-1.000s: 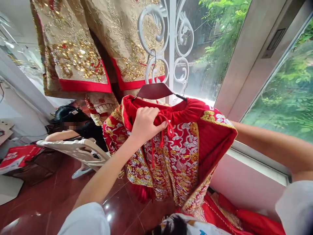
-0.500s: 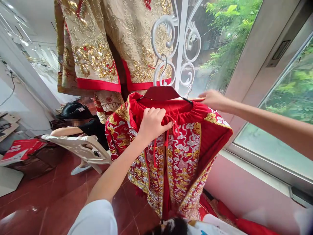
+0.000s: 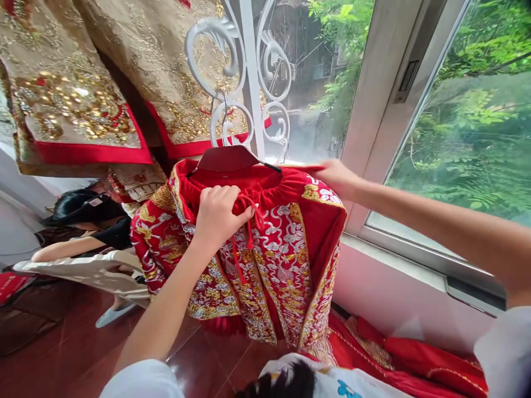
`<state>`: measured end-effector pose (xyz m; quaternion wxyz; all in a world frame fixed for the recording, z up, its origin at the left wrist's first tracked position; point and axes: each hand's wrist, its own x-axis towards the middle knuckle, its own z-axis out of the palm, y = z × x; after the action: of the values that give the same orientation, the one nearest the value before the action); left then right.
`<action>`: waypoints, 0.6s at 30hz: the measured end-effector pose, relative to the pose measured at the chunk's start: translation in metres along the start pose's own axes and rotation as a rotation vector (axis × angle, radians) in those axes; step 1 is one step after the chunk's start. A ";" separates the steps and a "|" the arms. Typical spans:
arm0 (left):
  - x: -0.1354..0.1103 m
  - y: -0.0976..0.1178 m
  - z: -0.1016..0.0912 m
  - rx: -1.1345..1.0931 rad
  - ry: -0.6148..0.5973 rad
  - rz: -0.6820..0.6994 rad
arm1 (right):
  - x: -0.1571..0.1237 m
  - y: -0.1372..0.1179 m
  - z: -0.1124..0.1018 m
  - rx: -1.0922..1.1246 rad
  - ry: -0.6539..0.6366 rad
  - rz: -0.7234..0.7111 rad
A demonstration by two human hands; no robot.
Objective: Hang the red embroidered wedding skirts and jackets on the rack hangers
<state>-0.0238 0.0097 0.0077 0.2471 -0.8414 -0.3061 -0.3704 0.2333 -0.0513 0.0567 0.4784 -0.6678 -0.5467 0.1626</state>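
Observation:
A red garment [image 3: 274, 260] thick with gold and silver embroidery hangs on a dark red hanger [image 3: 227, 157], whose hook sits in a white scrolled metal grille [image 3: 244, 72]. My left hand [image 3: 218, 213] is closed on the gathered red waistband, beside its red drawstring. My right hand [image 3: 338, 177] reaches to the far right end of the hanger, at the garment's top edge; its fingers are mostly hidden behind the cloth.
Gold embroidered robes with red hems [image 3: 78, 105] hang at upper left. A person sits low at left on a white chair [image 3: 87, 271]. A window [image 3: 468, 127] and sill run along the right; red cloth [image 3: 398, 354] lies on the floor below.
My right hand came up from behind the garment to the hanger's right end. The view swung right. My left hand kept its grip on the waistband.

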 end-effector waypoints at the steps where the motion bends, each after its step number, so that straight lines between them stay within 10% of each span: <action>1: 0.000 0.000 0.000 0.000 0.001 0.001 | 0.005 -0.006 -0.007 -0.072 0.077 -0.074; 6: -0.003 -0.003 -0.003 -0.020 0.032 0.008 | 0.023 -0.011 -0.040 -0.664 0.361 -0.499; 18: -0.005 -0.002 0.006 -0.059 0.140 -0.031 | -0.039 0.063 0.000 -0.224 -0.344 -0.377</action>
<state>-0.0249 0.0136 0.0006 0.2370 -0.8155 -0.2900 -0.4413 0.2558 -0.0821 -0.0071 0.3235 -0.5654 -0.7491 0.1201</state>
